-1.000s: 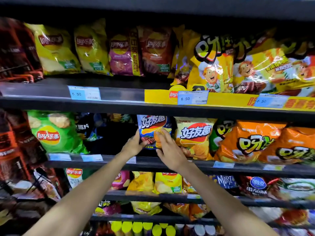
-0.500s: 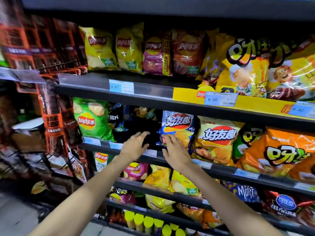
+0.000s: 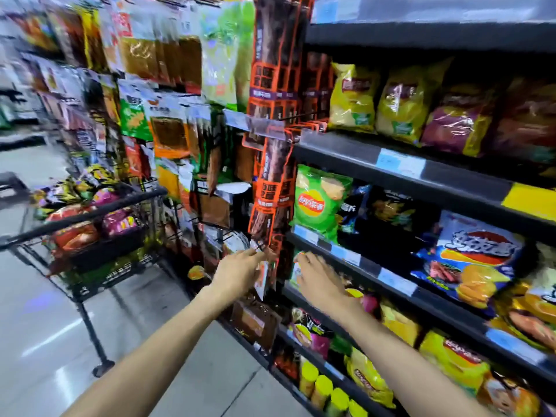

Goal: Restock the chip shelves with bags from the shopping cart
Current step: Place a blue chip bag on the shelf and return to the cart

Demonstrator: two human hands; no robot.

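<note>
Bags of chips, red, purple and yellow, lie heaped in the black shopping cart at the left, which stands on the pale floor just beside a rack of hanging snack packets. On the shelves at the right, a green chip bag stands upright on the middle shelf, a blue bag further right on the same shelf, and yellow bags on the shelf above. Both hands reach forward, holding nothing. The left hand hangs in front of the orange-and-brown hanging strips, fingers straight and close together; motion blur hides whether they touch the packets. The right hand hovers near the middle shelf's edge, fingers loosely spread, palm down. Yellow-lidded tubes stand on the lowest shelf.
</note>
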